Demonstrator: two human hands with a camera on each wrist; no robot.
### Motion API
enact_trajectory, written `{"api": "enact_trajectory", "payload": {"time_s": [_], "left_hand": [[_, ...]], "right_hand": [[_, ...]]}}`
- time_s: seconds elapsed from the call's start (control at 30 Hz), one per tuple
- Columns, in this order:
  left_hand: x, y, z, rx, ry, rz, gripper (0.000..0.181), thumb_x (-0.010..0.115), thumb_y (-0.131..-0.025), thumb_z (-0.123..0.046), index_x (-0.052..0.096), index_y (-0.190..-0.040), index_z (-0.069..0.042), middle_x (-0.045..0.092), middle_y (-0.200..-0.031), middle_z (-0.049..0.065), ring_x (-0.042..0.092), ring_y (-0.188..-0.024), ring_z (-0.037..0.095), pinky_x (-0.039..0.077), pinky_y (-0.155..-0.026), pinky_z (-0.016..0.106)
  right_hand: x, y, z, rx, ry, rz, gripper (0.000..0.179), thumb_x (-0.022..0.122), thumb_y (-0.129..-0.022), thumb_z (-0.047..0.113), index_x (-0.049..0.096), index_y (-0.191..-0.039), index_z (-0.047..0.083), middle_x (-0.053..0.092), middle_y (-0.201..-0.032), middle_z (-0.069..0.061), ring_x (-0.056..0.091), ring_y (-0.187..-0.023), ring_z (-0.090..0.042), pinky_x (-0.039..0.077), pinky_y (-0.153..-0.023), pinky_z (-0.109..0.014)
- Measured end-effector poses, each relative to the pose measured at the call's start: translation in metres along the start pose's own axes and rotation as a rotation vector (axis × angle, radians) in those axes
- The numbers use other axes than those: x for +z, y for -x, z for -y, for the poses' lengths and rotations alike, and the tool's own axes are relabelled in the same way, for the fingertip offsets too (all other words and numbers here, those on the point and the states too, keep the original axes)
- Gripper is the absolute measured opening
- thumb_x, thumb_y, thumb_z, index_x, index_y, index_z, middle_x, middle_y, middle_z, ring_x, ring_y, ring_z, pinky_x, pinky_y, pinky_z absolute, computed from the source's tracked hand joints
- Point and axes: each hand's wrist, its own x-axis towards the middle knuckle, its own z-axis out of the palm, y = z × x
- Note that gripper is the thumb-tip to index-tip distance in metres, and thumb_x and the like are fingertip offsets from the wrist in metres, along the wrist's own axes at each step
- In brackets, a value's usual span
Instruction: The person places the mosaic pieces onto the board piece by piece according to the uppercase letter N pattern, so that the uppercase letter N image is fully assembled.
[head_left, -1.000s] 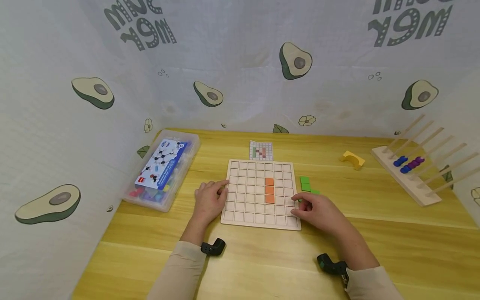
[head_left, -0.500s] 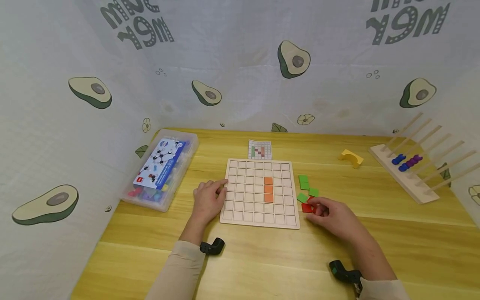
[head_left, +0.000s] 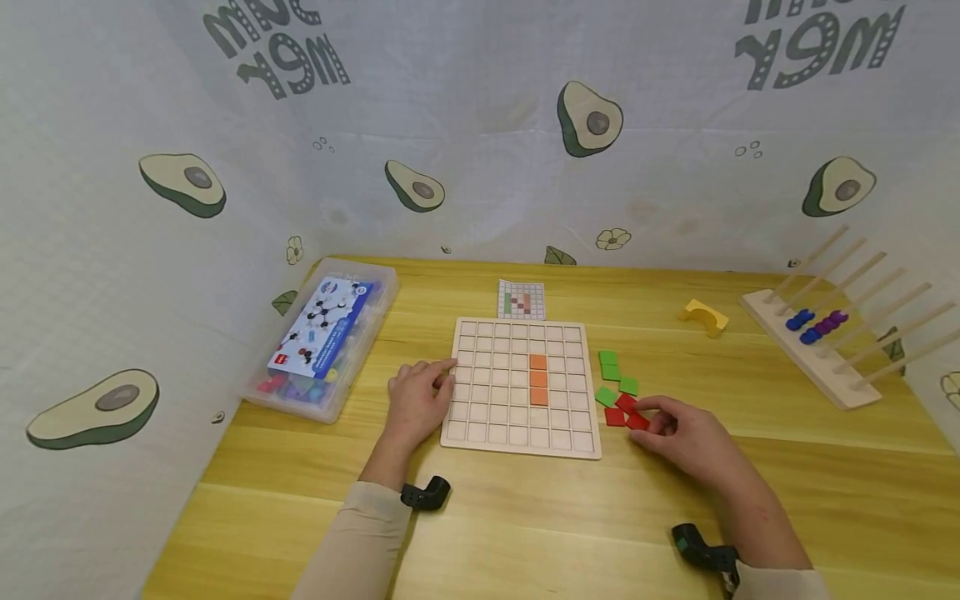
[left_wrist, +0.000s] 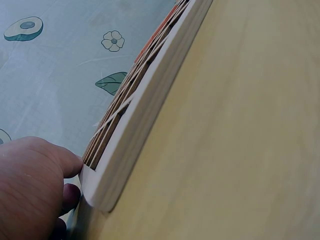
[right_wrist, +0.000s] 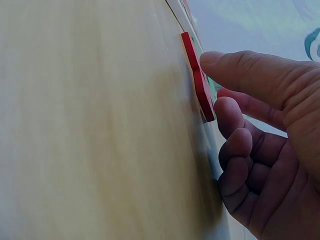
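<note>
A pale wooden grid board (head_left: 487, 429) lies on the table, with a column of orange tiles (head_left: 538, 378) in its cells. My left hand (head_left: 420, 398) rests at the board's left side, fingertips touching the edge; the left wrist view shows a finger at the board's corner (left_wrist: 90, 192). To the right of the board, my right hand (head_left: 686, 437) is at several loose red tiles (head_left: 615, 417), thumb and index finger close around the rightmost one. In the right wrist view the thumb tip meets the red tile (right_wrist: 197, 75). Whether it is pinched is unclear.
Several green tiles (head_left: 608, 358) lie beyond the red ones. A printed pattern card (head_left: 521, 300) sits behind the board. At left stands a plastic case (head_left: 322, 337); at right are a yellow arch block (head_left: 705, 317) and a wooden peg rack (head_left: 810, 354) with beads.
My right hand has moved right, off the board's right edge and over to the red tiles, which now show more fully. My left hand stays in place.
</note>
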Motion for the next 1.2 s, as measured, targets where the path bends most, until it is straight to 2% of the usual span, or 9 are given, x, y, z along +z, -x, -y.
{"api": "enact_trajectory", "payload": {"time_s": [0.3,1.2], "left_hand": [[-0.0011,0.0006,-0.003,0.002,0.006,0.001,0.031,0.063,-0.101,-0.028,0.073,-0.129,-0.022,0.066,-0.086,0.0,0.047,-0.081,0.02,0.03,-0.08,0.041],[0.0003,0.0016,-0.0011,0.014,-0.004,-0.016,0.03,0.063,-0.1,-0.028,0.073,-0.128,-0.022,0.066,-0.085,0.001,0.049,-0.083,0.022,0.03,-0.079,0.04]], "right_hand": [[-0.0015,-0.0013,-0.0059,0.05,-0.009,0.007,0.051,0.079,-0.089,0.035,0.065,-0.127,0.003,0.061,-0.088,-0.004,0.051,-0.075,-0.019,0.038,-0.058,-0.026],[0.0019,-0.002,-0.0057,0.035,-0.009,-0.006,0.032,0.076,-0.09,0.019,0.068,-0.116,0.002,0.06,-0.085,-0.004,0.051,-0.073,-0.018,0.039,-0.058,-0.024]]}}
